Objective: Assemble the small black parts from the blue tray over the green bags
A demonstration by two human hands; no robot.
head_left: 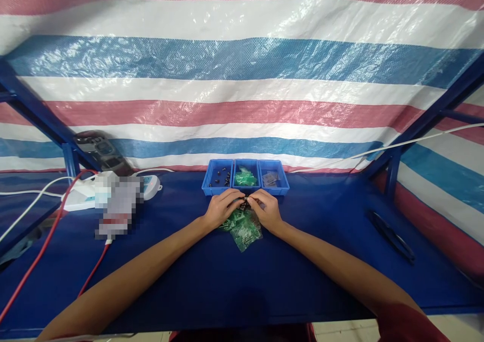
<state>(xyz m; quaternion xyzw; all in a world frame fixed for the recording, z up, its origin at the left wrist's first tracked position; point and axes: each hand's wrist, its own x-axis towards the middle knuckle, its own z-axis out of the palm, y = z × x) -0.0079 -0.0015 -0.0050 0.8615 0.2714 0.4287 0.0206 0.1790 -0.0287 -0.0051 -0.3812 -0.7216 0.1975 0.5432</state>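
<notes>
My left hand and my right hand meet just in front of the blue bins, fingertips pinched together around a small dark piece too small to name. Beneath them on the table lie green-printed clear plastic bags, partly covered by the fingers. Small dark cylindrical parts lie in the left blue bin. Green packets fill part of the middle bin, and clear packets lie in the right one.
A white power strip with plugs, a blurred-out device and red and white cables occupy the left side. Dark-framed glasses lie at the right. Blue frame posts and a striped tarp bound the blue table.
</notes>
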